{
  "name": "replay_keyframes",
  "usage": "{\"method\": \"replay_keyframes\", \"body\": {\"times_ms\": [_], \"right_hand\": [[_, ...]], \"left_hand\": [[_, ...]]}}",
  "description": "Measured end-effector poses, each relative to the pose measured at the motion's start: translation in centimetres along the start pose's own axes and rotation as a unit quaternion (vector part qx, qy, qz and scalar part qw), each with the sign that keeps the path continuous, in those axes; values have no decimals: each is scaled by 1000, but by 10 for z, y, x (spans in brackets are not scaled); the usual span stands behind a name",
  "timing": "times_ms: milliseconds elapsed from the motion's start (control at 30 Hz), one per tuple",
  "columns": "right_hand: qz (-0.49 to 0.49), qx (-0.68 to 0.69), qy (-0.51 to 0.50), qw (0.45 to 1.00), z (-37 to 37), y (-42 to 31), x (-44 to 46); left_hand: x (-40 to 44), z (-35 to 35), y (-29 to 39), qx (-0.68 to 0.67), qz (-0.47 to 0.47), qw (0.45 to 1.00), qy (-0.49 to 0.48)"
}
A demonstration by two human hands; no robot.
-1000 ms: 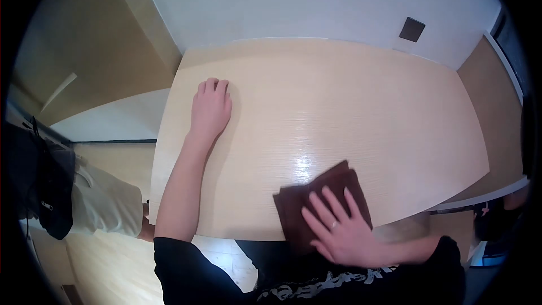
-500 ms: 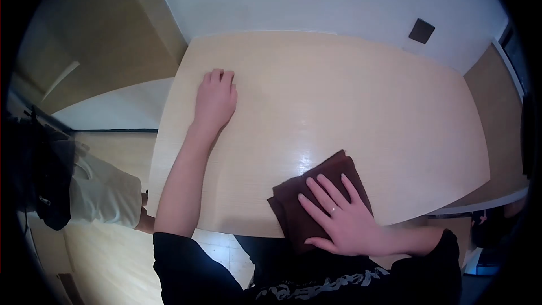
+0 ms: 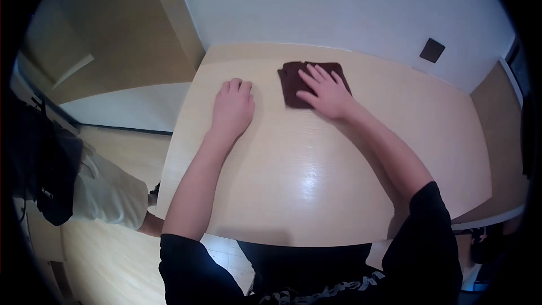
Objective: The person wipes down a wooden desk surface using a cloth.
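Note:
A folded dark brown cloth (image 3: pixel 294 86) lies flat on the light wooden table (image 3: pixel 271 158), near its far edge. My right hand (image 3: pixel 329 95) rests on top of the cloth, palm down, with its fingers spread. To the left of the cloth and apart from it, my left hand (image 3: pixel 234 107) rests on the tabletop. Its fingers are curled under, and their tips are hidden; nothing shows in it.
Behind the table rises a white wall with a dark square plate (image 3: pixel 432 50). A brown panel (image 3: pixel 499 135) borders the right side. At the left stands another person in light shorts (image 3: pixel 110 192), with a dark bag (image 3: pixel 53 175).
My right hand has moved with the cloth from the table's near edge to its far part. My left hand remains on the table at the left. The view has shifted slightly.

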State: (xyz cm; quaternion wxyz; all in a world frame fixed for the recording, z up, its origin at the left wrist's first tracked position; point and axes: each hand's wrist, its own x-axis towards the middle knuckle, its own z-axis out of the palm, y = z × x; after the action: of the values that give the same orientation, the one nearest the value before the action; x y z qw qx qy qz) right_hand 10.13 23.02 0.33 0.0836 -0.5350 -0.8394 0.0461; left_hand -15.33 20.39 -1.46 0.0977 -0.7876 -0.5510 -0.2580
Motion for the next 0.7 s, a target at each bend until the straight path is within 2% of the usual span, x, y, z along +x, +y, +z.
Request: {"method": "replay_keyframes", "body": {"times_ms": [200, 300, 467, 533, 700], "right_hand": [[135, -11, 23, 991, 9, 19, 77], [156, -35, 23, 987, 11, 17, 88], [127, -29, 20, 991, 7, 15, 74], [107, -33, 16, 994, 4, 10, 61], [13, -23, 11, 1000, 0, -4, 2]], "left_hand": [[-1, 0, 0, 1, 5, 1000, 10], [1, -2, -2, 4, 4, 1000, 12], [1, 0, -2, -9, 23, 999, 40], [3, -3, -2, -16, 7, 1000, 14], [3, -6, 2, -25, -4, 1000, 8]]}}
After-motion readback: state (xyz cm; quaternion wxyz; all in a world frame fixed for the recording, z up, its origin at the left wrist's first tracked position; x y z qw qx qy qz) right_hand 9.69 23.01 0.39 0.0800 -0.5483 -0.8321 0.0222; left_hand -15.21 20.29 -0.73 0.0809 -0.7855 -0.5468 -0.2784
